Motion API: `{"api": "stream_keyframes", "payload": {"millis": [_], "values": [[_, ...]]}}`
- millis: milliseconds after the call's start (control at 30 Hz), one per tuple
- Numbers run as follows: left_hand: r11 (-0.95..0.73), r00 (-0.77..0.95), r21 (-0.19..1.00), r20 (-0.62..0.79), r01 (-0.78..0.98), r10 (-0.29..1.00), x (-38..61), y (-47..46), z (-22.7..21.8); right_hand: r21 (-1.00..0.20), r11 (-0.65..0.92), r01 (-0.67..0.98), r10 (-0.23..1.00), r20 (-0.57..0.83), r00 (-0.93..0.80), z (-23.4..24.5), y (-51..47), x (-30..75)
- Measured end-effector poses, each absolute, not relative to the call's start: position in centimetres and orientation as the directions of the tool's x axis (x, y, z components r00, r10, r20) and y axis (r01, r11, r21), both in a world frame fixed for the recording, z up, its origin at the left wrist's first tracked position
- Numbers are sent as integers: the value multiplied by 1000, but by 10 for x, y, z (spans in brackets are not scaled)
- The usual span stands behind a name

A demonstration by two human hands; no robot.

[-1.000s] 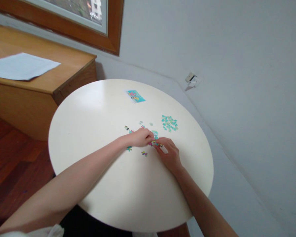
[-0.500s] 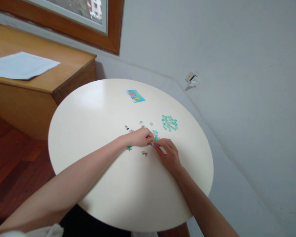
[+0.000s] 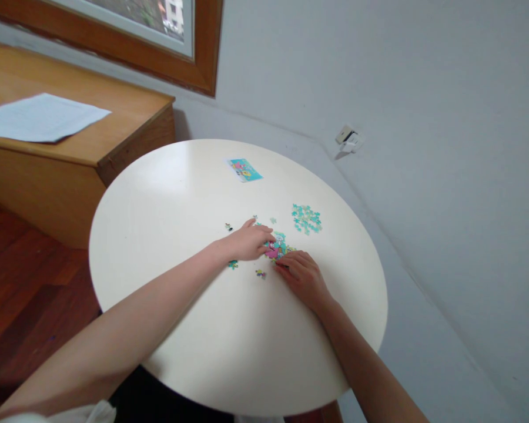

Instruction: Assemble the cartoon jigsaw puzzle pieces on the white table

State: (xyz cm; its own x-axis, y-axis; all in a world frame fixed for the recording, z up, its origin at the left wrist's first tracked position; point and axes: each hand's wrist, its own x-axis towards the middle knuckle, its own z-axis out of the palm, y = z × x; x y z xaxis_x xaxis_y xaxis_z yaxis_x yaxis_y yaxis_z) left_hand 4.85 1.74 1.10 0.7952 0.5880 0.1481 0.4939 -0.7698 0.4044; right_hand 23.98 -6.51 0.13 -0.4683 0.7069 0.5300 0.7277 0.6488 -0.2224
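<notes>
A partly joined jigsaw puzzle (image 3: pixel 272 251), pink and turquoise, lies on the white round table (image 3: pixel 229 352) between my hands. My left hand (image 3: pixel 249 242) rests at its left side, fingers spread, the fingertips on the puzzle's edge. At the lower right edge my right hand (image 3: pixel 306 279) has thumb and fingers pinched together on a small puzzle piece, mostly covered by the fingers. Below the hands lies a loose yellow and purple piece (image 3: pixel 260 274). A teal piece (image 3: pixel 233 264) sits under my left wrist, and a dark-and-pale piece (image 3: pixel 228 227) lies beyond it.
To the right is a heap of turquoise puzzle pieces (image 3: pixel 307 219). A picture card (image 3: pixel 245 170) with cartoon figures lies farther back. Beyond the table stand a wooden ledge (image 3: pixel 136 111) with paper sheets (image 3: pixel 44 117) and a wall with a socket (image 3: pixel 348 138).
My left hand has opened its fingers and drawn back slightly left, uncovering the pink part of the puzzle. My right hand stays at the lower right edge. The view has shifted slightly.
</notes>
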Motion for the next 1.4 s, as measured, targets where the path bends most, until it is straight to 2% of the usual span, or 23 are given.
{"api": "stream_keyframes", "payload": {"millis": [333,633,867,1067,1233,1400], "values": [[-777,821,409,107,479,561,49,19,11,-182,653,735,708,492,-507,4,-66,238],[-768,814,410,96,492,573,49,18,11,-195,648,736,709,506,-490,3,-65,238],[-762,811,412,86,500,579,50,16,15,-208,625,752,704,568,-427,5,-66,235],[-743,801,424,66,518,595,50,16,16,-230,637,736,723,509,-468,6,-67,234],[-743,800,423,66,519,596,50,15,17,-224,625,748,713,553,-430,7,-68,236],[-746,799,407,60,527,598,49,15,17,-218,666,713,689,545,-477,9,-69,237]]}}
